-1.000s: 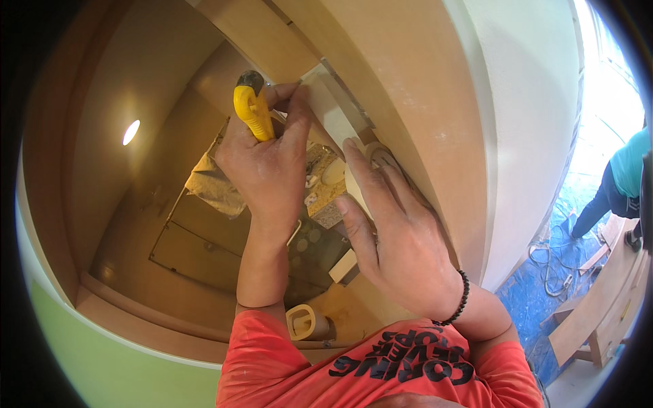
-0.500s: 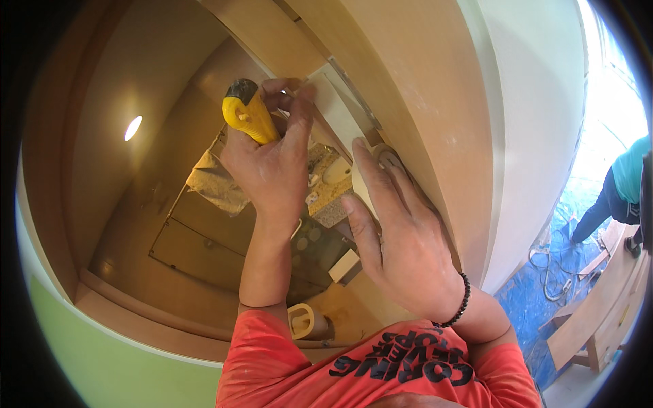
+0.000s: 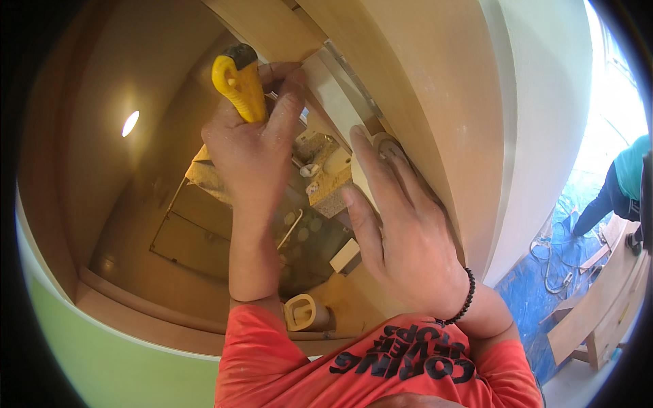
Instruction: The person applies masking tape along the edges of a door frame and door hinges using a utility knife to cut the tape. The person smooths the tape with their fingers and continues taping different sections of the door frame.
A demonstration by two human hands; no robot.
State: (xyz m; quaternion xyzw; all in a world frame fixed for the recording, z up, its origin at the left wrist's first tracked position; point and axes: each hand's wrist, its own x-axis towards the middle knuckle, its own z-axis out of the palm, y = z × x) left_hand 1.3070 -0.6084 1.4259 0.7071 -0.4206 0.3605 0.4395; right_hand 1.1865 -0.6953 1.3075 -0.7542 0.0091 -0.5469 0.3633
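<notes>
My left hand (image 3: 255,146) is closed around a yellow utility knife (image 3: 241,88) with a black end. Its thumb and forefinger come together at the upper end of a pale, whitish strip (image 3: 333,85) running along a wooden frame (image 3: 408,75). My right hand (image 3: 411,234) lies along the lower part of this strip, the forefinger stretched out on it and the thumb apart. A roll of beige tape (image 3: 389,145) sits at its middle and ring fingertips, against the wood; the hand partly hides it. The knife's blade is hidden.
A metal hinge plate (image 3: 354,78) edges the frame. Below lie a sink counter (image 3: 330,194), a toilet (image 3: 304,313) and a draped cloth (image 3: 207,173). At right, a person in a green top (image 3: 629,173) stands on blue sheeting (image 3: 524,299) near wooden boards (image 3: 602,292).
My left hand has moved up and slightly left with the utility knife. My right hand stays nearly in place against the strip.
</notes>
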